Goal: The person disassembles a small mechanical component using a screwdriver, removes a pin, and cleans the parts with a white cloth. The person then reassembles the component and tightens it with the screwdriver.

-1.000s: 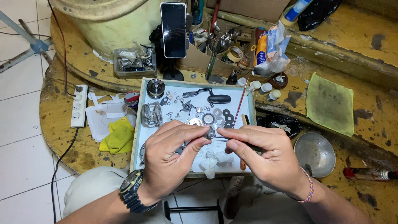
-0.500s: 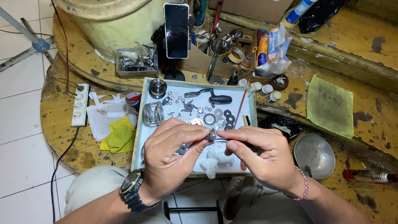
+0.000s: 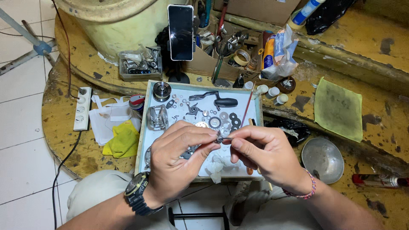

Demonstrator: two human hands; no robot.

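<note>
We found the tray's (image 3: 145,127) upper half crowded with small parts; bare worktop (image 3: 383,140) lay right, between green cloth (image 3: 338,108) and metal bowl (image 3: 322,159).

White floor tiles (image 3: 21,140) at left; worn, yellow-painted round workbench (image 3: 59,127) with chipped dark patches; pale cylindrical drum (image 3: 110,25) behind; a raised yellow ledge (image 3: 366,38) crosses upper right; even, shadowless light.

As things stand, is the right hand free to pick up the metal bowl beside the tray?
Probably not at once: the right hand is pinching a small metal part together with the left hand. The metal bowl itself lies unobstructed.
</note>
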